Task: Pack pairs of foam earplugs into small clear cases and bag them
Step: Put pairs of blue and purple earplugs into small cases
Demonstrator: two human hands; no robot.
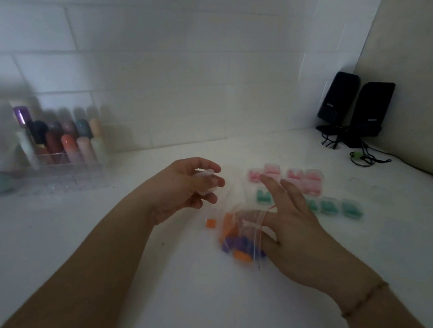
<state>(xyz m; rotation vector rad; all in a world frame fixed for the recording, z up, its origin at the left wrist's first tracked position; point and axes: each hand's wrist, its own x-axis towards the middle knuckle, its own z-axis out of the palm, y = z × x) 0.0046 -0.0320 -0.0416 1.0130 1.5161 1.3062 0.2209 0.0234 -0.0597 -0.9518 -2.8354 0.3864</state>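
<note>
Head view, a bit blurry. On the white worktop (193,297), a clear bag (241,237) with orange and purple earplugs inside. One orange earplug (210,223) loose just beside the bag. Left hand (191,185) curled around a small clear case (206,180). Right hand (292,227) spread open, touching the bag. Behind, rows of pink cases (294,177) and green cases (341,207).

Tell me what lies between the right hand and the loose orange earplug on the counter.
The zip bag of orange and purple earplugs lies between the right hand and the loose orange earplug; the hand rests at the bag's right side, the plug sits just left of it.
</note>
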